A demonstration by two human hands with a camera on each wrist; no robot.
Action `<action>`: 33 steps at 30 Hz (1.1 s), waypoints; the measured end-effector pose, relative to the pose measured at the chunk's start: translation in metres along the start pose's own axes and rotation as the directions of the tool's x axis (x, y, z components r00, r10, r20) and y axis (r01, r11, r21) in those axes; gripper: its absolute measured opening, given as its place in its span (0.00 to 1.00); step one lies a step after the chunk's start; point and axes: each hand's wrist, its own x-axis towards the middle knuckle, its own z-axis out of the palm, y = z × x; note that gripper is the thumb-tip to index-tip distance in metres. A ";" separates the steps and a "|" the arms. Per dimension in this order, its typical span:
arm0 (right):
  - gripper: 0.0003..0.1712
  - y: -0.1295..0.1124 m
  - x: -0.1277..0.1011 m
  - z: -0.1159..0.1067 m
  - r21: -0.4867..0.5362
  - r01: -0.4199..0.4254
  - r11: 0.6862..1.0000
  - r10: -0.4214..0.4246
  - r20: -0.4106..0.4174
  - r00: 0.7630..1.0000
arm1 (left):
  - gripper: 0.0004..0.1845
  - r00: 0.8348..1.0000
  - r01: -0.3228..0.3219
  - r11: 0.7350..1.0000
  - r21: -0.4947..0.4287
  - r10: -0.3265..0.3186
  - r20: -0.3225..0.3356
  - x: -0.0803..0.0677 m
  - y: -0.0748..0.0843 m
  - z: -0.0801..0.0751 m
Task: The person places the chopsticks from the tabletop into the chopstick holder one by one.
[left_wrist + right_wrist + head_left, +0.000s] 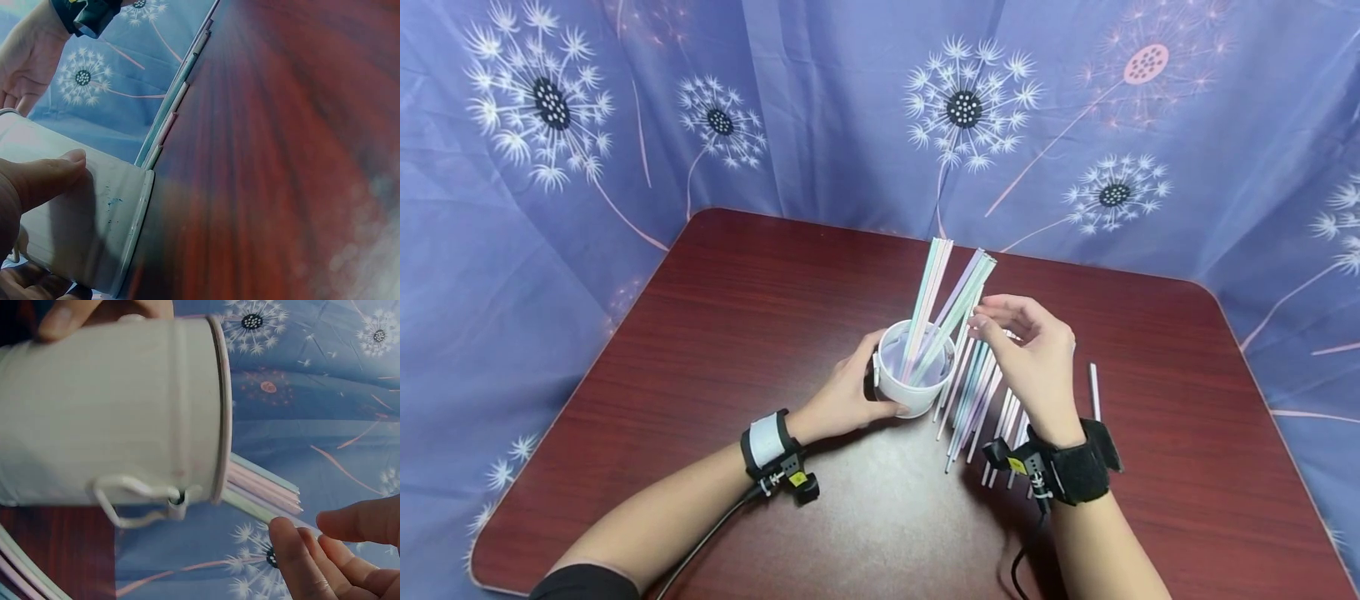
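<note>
In the head view, my left hand (847,396) holds a small white pail (913,398) from its left side. The thumb (53,178) lies across the pail wall in the left wrist view. Several pastel straws (931,287) stand in the pail, leaning in two bunches above its rim. My right hand (1033,350) is just right of these straws, thumb and fingers slightly parted. In the right wrist view its fingertips (289,540) are close to the ends of the straws (265,484), and no straw looks pinched. A wire loop (134,503) is on the pail's side.
More pastel straws (973,400) lie on the brown table (760,317), right of the pail and partly under my right hand and wrist. One lone straw (1094,390) lies farther right. A blue dandelion-print curtain (850,108) hangs behind the table.
</note>
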 end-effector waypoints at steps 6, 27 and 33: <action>0.10 -0.015 0.002 -0.014 -0.078 0.010 0.997 -0.015 -0.063 0.998 | 0.57 1.000 0.006 1.000 -0.011 -0.006 0.005 0.000 0.000 0.000; 0.30 0.017 0.016 -0.129 -0.748 -0.317 0.583 0.248 -0.208 0.946 | 0.57 1.000 -0.009 1.000 -0.026 0.009 0.003 0.000 0.001 0.000; 0.34 0.029 0.016 -0.146 -0.813 -0.342 0.472 0.475 -0.093 0.875 | 0.57 1.000 -0.004 1.000 -0.019 0.004 0.002 0.000 0.001 0.000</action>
